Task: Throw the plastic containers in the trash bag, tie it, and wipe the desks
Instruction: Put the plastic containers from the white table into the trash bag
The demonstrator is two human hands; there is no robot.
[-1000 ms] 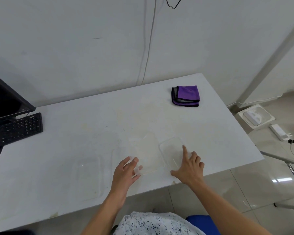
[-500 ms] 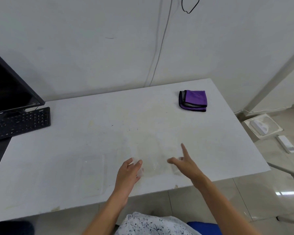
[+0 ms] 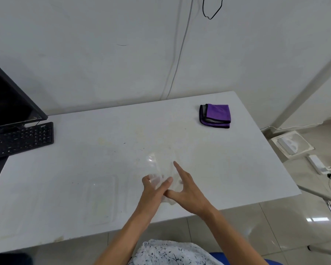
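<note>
Head | left hand [image 3: 152,191] grips clear container [image 3: 161,169] | right hand [image 3: 188,191] presses its other side, fingers straight

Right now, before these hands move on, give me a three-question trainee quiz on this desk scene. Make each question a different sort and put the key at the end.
1. True or false: the purple cloth lies folded on the desk, touching neither hand.
2. The left hand grips: A a mug; B a clear plastic container; C a sponge.
3. Fill in: the black ____ lies in front of the monitor, on the person's left.
Key: 1 true; 2 B; 3 keyboard.
</note>
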